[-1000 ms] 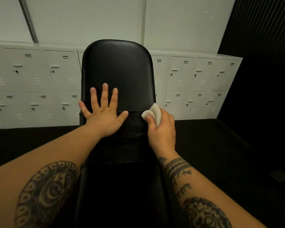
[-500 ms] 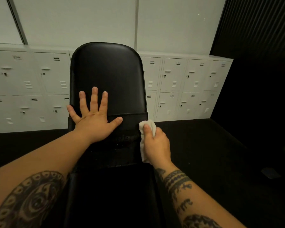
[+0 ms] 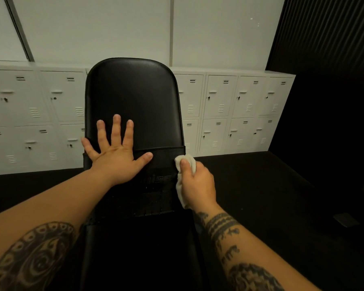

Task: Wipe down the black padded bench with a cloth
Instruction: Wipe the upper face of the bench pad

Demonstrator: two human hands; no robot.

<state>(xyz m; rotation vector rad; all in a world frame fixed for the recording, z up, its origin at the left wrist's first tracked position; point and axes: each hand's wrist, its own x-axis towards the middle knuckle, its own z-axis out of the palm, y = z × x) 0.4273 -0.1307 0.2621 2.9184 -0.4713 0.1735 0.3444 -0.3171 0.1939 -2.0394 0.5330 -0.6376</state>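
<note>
The black padded bench [image 3: 135,97] runs away from me, its rounded back pad raised and a darker seat section below. My left hand [image 3: 116,152] lies flat on the lower part of the back pad, fingers spread. My right hand [image 3: 198,183] grips a crumpled white cloth [image 3: 186,162] and presses it against the bench's right edge, near the seam between pad and lower section. Part of the cloth hangs down under my palm.
White metal lockers [image 3: 229,110] line the wall behind the bench on both sides. The floor [image 3: 271,196] is dark. A black slatted wall [image 3: 328,34] stands on the right. A small dark object [image 3: 345,219] lies on the floor at the right.
My right hand has slid the cloth down the bench's right edge from beside the back pad to the seam area. My left hand stays flat on the pad.
</note>
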